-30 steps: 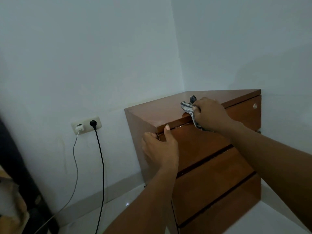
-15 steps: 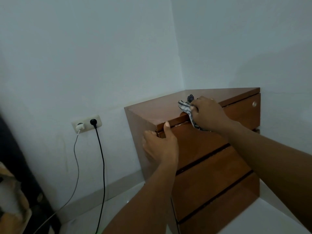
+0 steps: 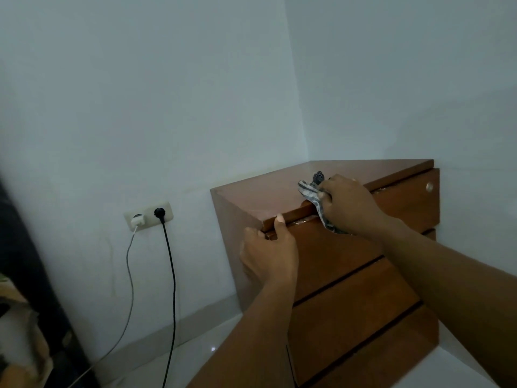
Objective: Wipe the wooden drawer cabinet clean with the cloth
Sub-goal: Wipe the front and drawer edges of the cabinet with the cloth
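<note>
The right hand (image 3: pixel 349 204) clenches a crumpled checked cloth (image 3: pixel 307 190) on the glossy wooden drawer cabinet (image 3: pixel 265 197); at 8 o'clock, the left hand (image 3: pixel 270 253) has its fingers clasped round the square corner.

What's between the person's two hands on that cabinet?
Only a bare stretch of the front top edge of the cabinet, in the head view. The cloth is bunched in the right hand; the left hand grips the corner.

Smooth wooden cabinet (image 3: pixel 265 191), woven cloth (image 3: pixel 309 191), perhaps glossy floor (image 3: pixel 195 357)
</note>
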The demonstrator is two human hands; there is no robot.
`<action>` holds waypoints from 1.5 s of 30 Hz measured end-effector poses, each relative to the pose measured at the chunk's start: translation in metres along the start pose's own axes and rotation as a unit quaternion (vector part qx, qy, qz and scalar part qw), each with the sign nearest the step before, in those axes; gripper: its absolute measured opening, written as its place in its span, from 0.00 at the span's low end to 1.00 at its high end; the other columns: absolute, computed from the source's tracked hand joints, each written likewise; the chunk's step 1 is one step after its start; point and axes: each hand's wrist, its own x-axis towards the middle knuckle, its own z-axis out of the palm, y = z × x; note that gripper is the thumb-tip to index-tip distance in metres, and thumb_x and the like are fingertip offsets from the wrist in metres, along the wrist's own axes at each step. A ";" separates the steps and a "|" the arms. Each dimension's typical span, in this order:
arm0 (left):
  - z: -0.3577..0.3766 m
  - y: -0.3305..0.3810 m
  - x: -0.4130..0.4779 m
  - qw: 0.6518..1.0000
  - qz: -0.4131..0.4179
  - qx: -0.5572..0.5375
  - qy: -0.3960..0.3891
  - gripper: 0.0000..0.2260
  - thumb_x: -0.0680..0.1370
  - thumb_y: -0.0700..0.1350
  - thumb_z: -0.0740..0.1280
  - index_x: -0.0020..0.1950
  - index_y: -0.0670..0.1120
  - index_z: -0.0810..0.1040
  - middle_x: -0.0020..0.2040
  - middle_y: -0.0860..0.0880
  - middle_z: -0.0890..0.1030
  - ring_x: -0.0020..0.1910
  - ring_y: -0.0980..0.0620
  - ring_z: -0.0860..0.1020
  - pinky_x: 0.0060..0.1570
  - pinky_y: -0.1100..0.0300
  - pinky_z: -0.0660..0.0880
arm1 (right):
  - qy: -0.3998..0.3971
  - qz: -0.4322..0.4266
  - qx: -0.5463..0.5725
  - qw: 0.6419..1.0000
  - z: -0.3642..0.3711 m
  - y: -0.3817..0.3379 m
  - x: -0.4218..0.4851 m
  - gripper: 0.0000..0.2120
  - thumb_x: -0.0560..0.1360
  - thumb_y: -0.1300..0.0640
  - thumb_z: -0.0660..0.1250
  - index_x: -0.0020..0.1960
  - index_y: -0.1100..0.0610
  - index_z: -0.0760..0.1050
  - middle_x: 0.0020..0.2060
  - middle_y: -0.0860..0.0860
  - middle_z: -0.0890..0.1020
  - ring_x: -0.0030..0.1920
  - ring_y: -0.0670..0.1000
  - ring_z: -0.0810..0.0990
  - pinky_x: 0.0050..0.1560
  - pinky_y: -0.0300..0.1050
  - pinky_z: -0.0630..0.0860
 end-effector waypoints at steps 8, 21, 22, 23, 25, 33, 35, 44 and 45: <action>-0.004 0.009 -0.001 0.998 -0.020 0.054 -0.015 0.17 0.76 0.63 0.65 0.43 0.49 0.73 0.39 0.52 0.75 0.35 0.55 0.71 0.30 0.59 0.63 | 0.002 -0.007 -0.010 1.000 -0.001 0.001 -0.005 0.13 0.81 0.56 0.60 0.61 0.57 0.79 0.53 0.56 0.79 0.52 0.59 0.75 0.57 0.55 0.74; -0.027 -0.038 -0.028 0.883 0.439 0.157 -0.060 0.18 0.80 0.47 0.59 0.67 0.42 0.73 0.64 0.43 0.77 0.63 0.47 0.75 0.62 0.50 0.75 | -0.003 -0.083 0.055 0.995 -0.041 -0.016 -0.051 0.10 0.81 0.61 0.61 0.57 0.61 0.80 0.49 0.56 0.80 0.48 0.56 0.76 0.52 0.52 0.75; -0.032 -0.042 -0.027 0.878 0.444 0.163 -0.071 0.20 0.80 0.45 0.58 0.70 0.40 0.72 0.66 0.41 0.76 0.65 0.45 0.74 0.63 0.49 0.75 | -0.003 -0.097 0.054 0.994 -0.038 -0.020 -0.059 0.11 0.80 0.62 0.62 0.58 0.61 0.80 0.51 0.56 0.80 0.51 0.57 0.76 0.55 0.53 0.74; -0.036 -0.045 -0.026 0.873 0.451 0.165 -0.085 0.21 0.79 0.44 0.56 0.71 0.38 0.70 0.67 0.40 0.75 0.66 0.43 0.74 0.62 0.50 0.76 | -0.006 -0.112 0.047 0.993 -0.034 -0.024 -0.066 0.11 0.80 0.62 0.62 0.60 0.60 0.79 0.54 0.56 0.80 0.54 0.57 0.75 0.58 0.53 0.73; -0.044 -0.043 -0.024 0.864 0.463 0.162 -0.112 0.24 0.77 0.44 0.54 0.71 0.37 0.70 0.67 0.39 0.75 0.64 0.43 0.76 0.59 0.52 0.78 | -0.020 -0.136 0.036 0.990 -0.023 -0.029 -0.078 0.15 0.81 0.57 0.60 0.65 0.57 0.77 0.62 0.54 0.78 0.62 0.57 0.72 0.64 0.54 0.70; -0.055 -0.030 -0.025 0.849 0.489 0.141 -0.142 0.20 0.78 0.43 0.56 0.68 0.38 0.73 0.62 0.40 0.78 0.56 0.49 0.77 0.55 0.65 0.74 | -0.045 -0.154 0.012 0.987 -0.014 -0.024 -0.103 0.27 0.81 0.43 0.47 0.77 0.50 0.63 0.75 0.51 0.67 0.77 0.56 0.60 0.74 0.56 0.61; -0.055 -0.030 -0.026 0.850 0.490 0.131 -0.145 0.20 0.77 0.43 0.57 0.67 0.38 0.73 0.61 0.40 0.78 0.57 0.48 0.78 0.56 0.60 0.77 | -0.051 -0.143 0.004 0.988 -0.013 -0.024 -0.101 0.28 0.80 0.42 0.45 0.77 0.49 0.63 0.75 0.51 0.67 0.76 0.57 0.61 0.74 0.58 0.62; -0.061 -0.026 -0.018 0.836 0.496 0.151 -0.177 0.21 0.76 0.44 0.58 0.67 0.37 0.75 0.60 0.41 0.79 0.54 0.46 0.79 0.49 0.56 0.80 | 0.052 -0.120 -0.046 0.990 -0.018 0.021 -0.082 0.18 0.73 0.57 0.73 0.62 0.59 0.78 0.58 0.59 0.81 0.56 0.63 0.77 0.55 0.60 0.76; -0.062 -0.025 -0.017 0.834 0.499 0.154 -0.180 0.21 0.76 0.44 0.58 0.66 0.37 0.76 0.59 0.41 0.79 0.53 0.47 0.79 0.48 0.58 0.79 | 0.061 -0.088 -0.050 0.993 -0.020 0.038 -0.077 0.16 0.75 0.58 0.72 0.61 0.59 0.79 0.58 0.59 0.80 0.55 0.63 0.76 0.55 0.58 0.75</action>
